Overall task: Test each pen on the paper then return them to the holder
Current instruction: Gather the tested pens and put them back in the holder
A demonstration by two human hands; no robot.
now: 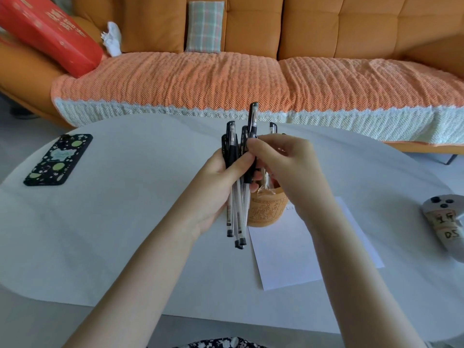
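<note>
My left hand (221,187) grips a bundle of several black-capped pens (234,217), caps up, held above the table just left of the holder. My right hand (281,162) pinches one black pen (252,121) near its cap; this pen stands higher than the others in the bundle. The orange carved pen holder (266,209) stands on the table behind the bundle, partly hidden by both hands. At least one more pen (273,127) rises behind my right hand. The white paper (288,252) lies under and in front of the holder, with faint marks near its top.
A phone in a black spotted case (59,159) lies on the white table (125,234) at the left. A grey controller with labels (445,227) sits at the right edge. An orange sofa (226,79) with a red box (47,33) stands behind the table.
</note>
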